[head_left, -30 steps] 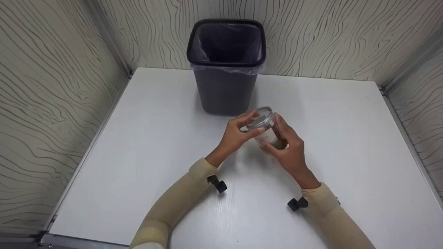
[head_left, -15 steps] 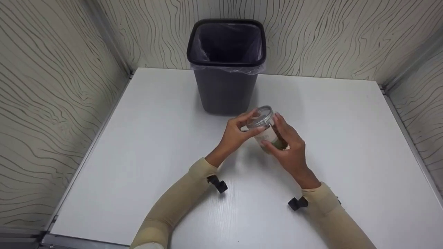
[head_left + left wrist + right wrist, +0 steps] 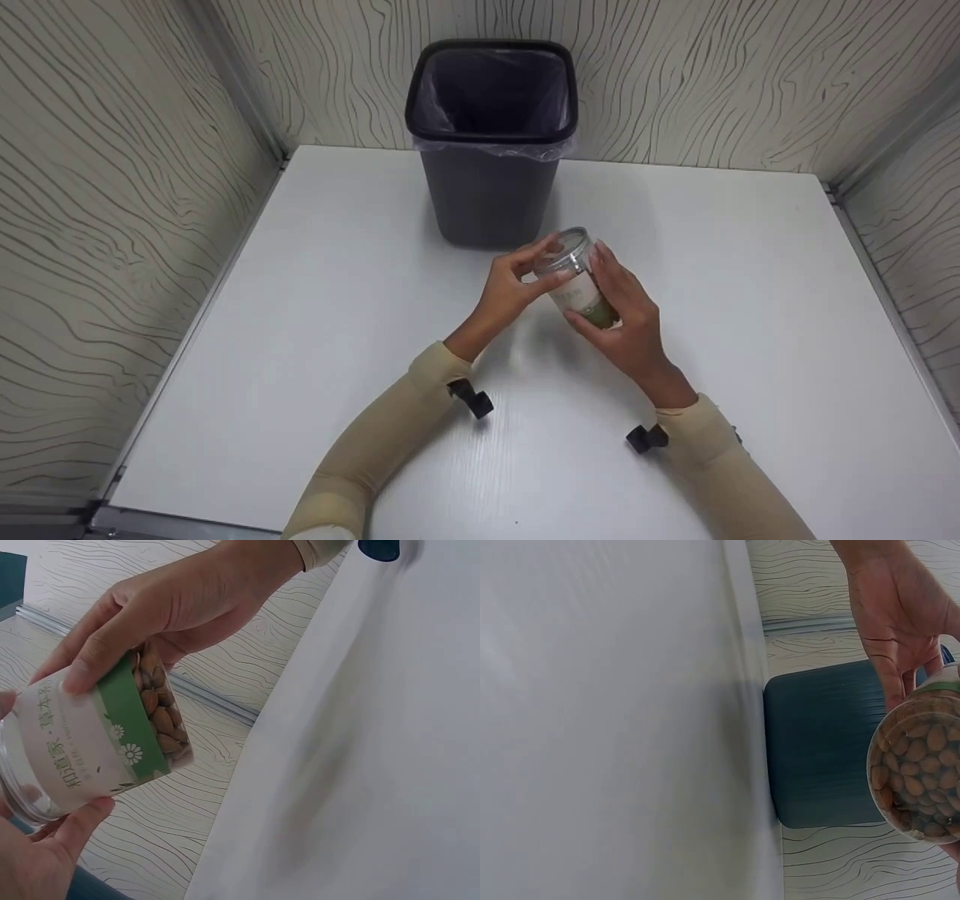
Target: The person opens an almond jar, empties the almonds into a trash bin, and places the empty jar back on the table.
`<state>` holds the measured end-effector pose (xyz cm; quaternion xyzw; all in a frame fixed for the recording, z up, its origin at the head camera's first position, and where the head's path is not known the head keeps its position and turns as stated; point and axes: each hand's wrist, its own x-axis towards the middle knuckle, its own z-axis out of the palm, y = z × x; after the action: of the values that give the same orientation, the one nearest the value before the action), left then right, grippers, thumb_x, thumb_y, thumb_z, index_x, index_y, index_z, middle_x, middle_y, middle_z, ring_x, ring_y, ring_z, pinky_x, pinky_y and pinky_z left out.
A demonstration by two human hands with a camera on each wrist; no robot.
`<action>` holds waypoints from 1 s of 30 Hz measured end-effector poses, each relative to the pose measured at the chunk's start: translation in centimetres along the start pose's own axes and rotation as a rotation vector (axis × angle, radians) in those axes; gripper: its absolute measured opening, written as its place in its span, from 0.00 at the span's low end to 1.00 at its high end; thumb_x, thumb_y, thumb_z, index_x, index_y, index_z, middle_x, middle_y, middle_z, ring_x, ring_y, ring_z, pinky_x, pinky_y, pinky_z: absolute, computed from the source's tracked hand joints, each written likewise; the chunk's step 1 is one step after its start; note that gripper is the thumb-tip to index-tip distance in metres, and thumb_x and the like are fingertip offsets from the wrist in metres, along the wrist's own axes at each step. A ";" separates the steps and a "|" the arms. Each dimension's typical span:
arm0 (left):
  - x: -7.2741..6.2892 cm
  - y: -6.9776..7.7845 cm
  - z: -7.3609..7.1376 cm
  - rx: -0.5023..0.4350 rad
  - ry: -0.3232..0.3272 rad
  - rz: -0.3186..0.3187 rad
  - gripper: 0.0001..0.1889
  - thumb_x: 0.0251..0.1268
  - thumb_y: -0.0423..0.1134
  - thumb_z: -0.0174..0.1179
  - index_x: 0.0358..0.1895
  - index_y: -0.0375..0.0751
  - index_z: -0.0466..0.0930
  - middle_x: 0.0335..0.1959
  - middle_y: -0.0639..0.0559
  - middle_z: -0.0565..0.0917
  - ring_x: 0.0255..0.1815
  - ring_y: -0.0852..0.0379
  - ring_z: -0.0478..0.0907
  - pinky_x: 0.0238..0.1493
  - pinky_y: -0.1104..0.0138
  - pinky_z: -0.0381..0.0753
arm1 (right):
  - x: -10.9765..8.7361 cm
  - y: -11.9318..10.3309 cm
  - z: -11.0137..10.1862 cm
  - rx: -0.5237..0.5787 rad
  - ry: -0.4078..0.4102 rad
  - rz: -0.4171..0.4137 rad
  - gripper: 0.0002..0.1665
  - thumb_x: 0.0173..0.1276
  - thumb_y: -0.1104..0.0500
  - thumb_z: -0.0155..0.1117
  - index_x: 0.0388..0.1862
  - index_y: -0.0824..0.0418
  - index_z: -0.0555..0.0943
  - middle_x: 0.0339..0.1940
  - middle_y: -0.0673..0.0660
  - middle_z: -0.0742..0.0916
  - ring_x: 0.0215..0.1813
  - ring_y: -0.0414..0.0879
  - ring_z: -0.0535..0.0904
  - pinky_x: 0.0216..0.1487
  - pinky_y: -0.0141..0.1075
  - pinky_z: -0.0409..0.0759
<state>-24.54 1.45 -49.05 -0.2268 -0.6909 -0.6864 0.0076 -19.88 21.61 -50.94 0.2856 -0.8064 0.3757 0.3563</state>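
Fingers (image 3: pixel 528 256) of left hand (image 3: pixel 501 295) grasp the clear rim (image 3: pixel 565 264), right hand (image 3: pixel 636 322) grasps the tilted jar (image 3: pixel 582 293); gentle, even pressure seems wise.

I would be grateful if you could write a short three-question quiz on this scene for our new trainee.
1. What food shows through the clear base of the jar in the right wrist view?

2. In the head view, where does the dark bin stand on the white table?
A) At the near edge
B) At the far side
C) In the right-hand corner

3. True or false: the jar stands upright on the table, untouched.

Key:
1. Almonds.
2. B.
3. False: the left hand and the right hand hold it tilted, above the table.
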 end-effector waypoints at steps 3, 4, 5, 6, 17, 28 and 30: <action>0.0 0.1 0.0 0.003 0.005 0.003 0.32 0.63 0.41 0.72 0.71 0.43 0.74 0.61 0.52 0.83 0.66 0.61 0.76 0.67 0.63 0.73 | 0.0 0.1 0.0 -0.008 -0.014 -0.011 0.46 0.67 0.42 0.72 0.75 0.64 0.69 0.76 0.64 0.72 0.72 0.57 0.73 0.72 0.37 0.68; 0.0 0.1 0.0 0.004 0.007 0.002 0.32 0.63 0.41 0.72 0.71 0.43 0.75 0.61 0.53 0.83 0.66 0.61 0.76 0.67 0.63 0.73 | 0.0 0.1 0.0 -0.010 -0.017 -0.014 0.46 0.67 0.42 0.72 0.76 0.64 0.69 0.76 0.65 0.72 0.72 0.57 0.73 0.72 0.37 0.68; 0.0 0.1 0.0 0.007 0.010 -0.001 0.32 0.63 0.42 0.72 0.71 0.43 0.75 0.61 0.53 0.84 0.65 0.61 0.76 0.66 0.63 0.73 | 0.0 0.1 0.0 -0.011 -0.020 -0.016 0.46 0.67 0.43 0.72 0.76 0.65 0.69 0.76 0.65 0.72 0.72 0.57 0.72 0.72 0.37 0.68; 0.0 0.1 0.0 0.012 0.012 -0.004 0.32 0.63 0.42 0.72 0.71 0.43 0.75 0.61 0.53 0.84 0.65 0.61 0.76 0.66 0.63 0.74 | 0.0 0.1 0.0 -0.010 -0.022 -0.018 0.47 0.66 0.43 0.73 0.76 0.65 0.69 0.76 0.65 0.72 0.72 0.58 0.72 0.72 0.37 0.68; 0.0 -0.2 0.1 0.016 0.019 -0.041 0.32 0.63 0.45 0.72 0.70 0.44 0.75 0.61 0.56 0.84 0.65 0.63 0.77 0.66 0.65 0.73 | -0.1 0.4 0.1 0.019 -0.054 -0.016 0.53 0.55 0.54 0.81 0.76 0.67 0.66 0.77 0.66 0.70 0.72 0.57 0.71 0.72 0.36 0.68; 0.0 -0.2 0.1 0.014 0.020 -0.048 0.32 0.63 0.42 0.72 0.70 0.42 0.75 0.60 0.52 0.84 0.63 0.61 0.78 0.65 0.66 0.75 | -0.3 0.5 0.2 0.026 -0.059 0.010 0.53 0.57 0.54 0.80 0.77 0.67 0.66 0.78 0.65 0.68 0.74 0.57 0.70 0.72 0.35 0.67; 0.0 -0.2 0.2 0.009 0.019 -0.044 0.32 0.63 0.42 0.72 0.70 0.41 0.75 0.60 0.52 0.84 0.63 0.61 0.78 0.65 0.66 0.75 | -0.3 0.5 0.2 0.033 -0.055 0.006 0.53 0.56 0.54 0.80 0.77 0.67 0.66 0.78 0.66 0.68 0.74 0.57 0.70 0.72 0.35 0.67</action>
<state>-24.59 1.62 -49.26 -0.2049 -0.6987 -0.6855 0.0002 -20.13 21.79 -51.45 0.2994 -0.8105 0.3819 0.3281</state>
